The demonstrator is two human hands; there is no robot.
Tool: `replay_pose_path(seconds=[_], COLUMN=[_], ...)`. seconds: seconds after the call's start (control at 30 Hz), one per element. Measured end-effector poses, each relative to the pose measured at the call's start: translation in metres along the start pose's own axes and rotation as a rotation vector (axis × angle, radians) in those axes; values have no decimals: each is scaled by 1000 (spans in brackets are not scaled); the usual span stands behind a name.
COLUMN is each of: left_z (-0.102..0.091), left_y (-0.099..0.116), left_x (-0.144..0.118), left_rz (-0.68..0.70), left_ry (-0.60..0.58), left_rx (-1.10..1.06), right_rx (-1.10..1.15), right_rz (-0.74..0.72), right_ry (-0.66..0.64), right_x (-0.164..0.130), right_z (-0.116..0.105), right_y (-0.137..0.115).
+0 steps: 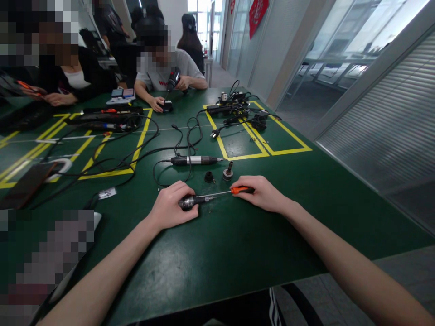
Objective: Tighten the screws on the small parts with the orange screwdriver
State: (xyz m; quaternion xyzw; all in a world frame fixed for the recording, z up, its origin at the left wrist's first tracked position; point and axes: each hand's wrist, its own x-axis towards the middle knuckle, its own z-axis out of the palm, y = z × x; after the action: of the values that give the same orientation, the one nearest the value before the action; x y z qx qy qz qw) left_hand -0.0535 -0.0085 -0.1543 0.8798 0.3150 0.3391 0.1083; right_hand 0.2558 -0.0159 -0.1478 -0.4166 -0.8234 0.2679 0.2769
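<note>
My left hand (pixel 171 206) is wrapped round a dark cylindrical tool part (pixel 190 201) with a metal tip pointing right. Its rear end is hidden in my palm. In my right hand (pixel 263 192) is a screwdriver (pixel 242 190) with an orange and black handle. The screwdriver's thin shaft reaches left to the front of the tool part; whether the two touch I cannot tell. Just beyond my hands stand a small black collar (pixel 208 177) and a round metal piece with a stem (pixel 228 172). Behind these lies a corded electric screwdriver (pixel 196 160), black with a silver band.
Black cables (pixel 149 149) run across the green table (pixel 220 271). More corded tools (pixel 231 108) are heaped at the back right among yellow tape lines. A co-worker opposite holds a power drill (pixel 174 79). A pixelated slab (pixel 54 267) lies at the near left.
</note>
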Motion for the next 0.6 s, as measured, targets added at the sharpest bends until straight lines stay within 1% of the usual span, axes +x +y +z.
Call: replay_pose_path(seconds=[0.1, 0.17, 0.2, 0.27, 0.37, 0.43, 0.5, 0.6], left_z=[0, 0, 0, 0, 0, -1, -1, -1], left_y=[0, 0, 0, 0, 1, 2, 2, 2], left_x=[0, 0, 0, 0, 0, 0, 1, 1], left_rz=[3, 6, 7, 7, 18, 23, 25, 25], left_ry=[-2, -2, -1, 5, 5, -3, -9, -15], left_rx=[4, 2, -1, -3, -6, -3, 5, 8], right_rx=[0, 51, 103, 279, 547, 614, 612, 547], right_rz=[17, 58, 102, 233, 446, 528, 550, 499], right_ry=[-14, -3, 8, 13, -45, -70, -64, -31], right_x=[-1, -2, -2, -1, 2, 4, 5, 4], right_z=[0, -1, -2, -2, 0, 2, 4, 4], right_y=[-3, -7, -9, -12, -13, -13, -13, -15])
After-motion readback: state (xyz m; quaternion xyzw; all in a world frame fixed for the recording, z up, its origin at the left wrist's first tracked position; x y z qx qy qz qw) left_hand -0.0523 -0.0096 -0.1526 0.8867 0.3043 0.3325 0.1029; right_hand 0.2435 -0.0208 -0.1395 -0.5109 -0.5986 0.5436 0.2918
